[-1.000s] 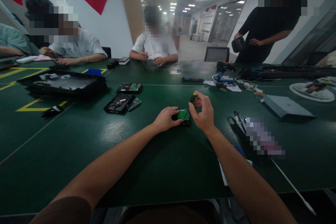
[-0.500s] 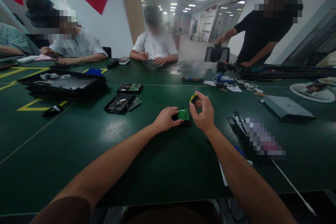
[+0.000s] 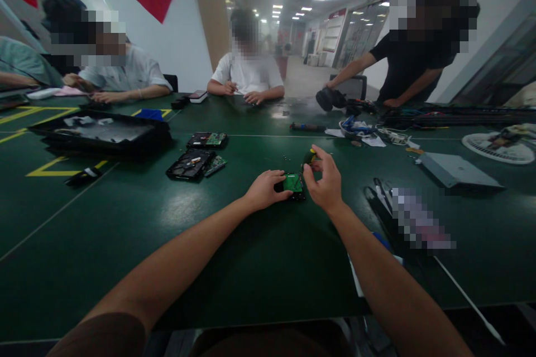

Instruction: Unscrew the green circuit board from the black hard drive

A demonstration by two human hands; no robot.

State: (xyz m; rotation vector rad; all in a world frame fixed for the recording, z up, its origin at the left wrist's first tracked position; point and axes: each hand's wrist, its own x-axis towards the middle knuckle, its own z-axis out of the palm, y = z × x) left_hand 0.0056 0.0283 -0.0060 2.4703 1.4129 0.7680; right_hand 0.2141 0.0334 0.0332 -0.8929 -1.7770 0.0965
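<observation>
Your left hand [image 3: 264, 189] holds the green-board device [image 3: 293, 182] flat on the table [image 3: 251, 262]; your right hand [image 3: 324, 179] pinches the screwdriver [image 3: 309, 157] over it, handle now rolled darker side out; beyond, the person in black [image 3: 412, 67] now holds a dark object [image 3: 330, 100] lower

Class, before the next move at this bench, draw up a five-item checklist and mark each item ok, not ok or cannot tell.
1. Left hand on the black device: ok, thumb and fingers around its left end.
2. Right hand gripping the screwdriver: ok, fingertips hold its yellow-and-dark handle.
3. Screwdriver tip seated in a screw: cannot tell, too small and dark.
4. Small bright bits in a container: not ok, they lie loose on the green table just beyond the device.
5. Loose circuit board away from both hands: ok, it lies off to the left beside an open black casing.
</observation>
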